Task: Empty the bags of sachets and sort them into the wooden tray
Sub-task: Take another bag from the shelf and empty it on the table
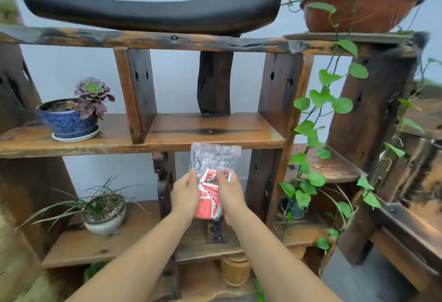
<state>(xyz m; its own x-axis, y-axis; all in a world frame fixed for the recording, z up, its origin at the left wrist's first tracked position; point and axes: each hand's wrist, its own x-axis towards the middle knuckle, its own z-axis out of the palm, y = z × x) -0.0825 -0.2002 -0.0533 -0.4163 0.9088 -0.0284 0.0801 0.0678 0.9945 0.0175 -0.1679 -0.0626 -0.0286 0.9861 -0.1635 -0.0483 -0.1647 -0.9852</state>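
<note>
A clear plastic bag (213, 158) full of red and white sachets (208, 196) hangs upright in front of the wooden shelf unit, its top edge level with the middle shelf. My left hand (184, 193) grips the bag's left side and my right hand (230, 194) grips its right side, both around the middle of the bag. The sachets fill the lower half; the upper half is crumpled and see-through. No wooden tray shows in this view.
The rustic wooden shelf (210, 132) stands straight ahead. A blue pot with a purple succulent (71, 120) sits at left, a grassy plant in a white pot (105, 215) below it, a trailing vine (320, 115) at right, a bamboo cup (235, 270) low down.
</note>
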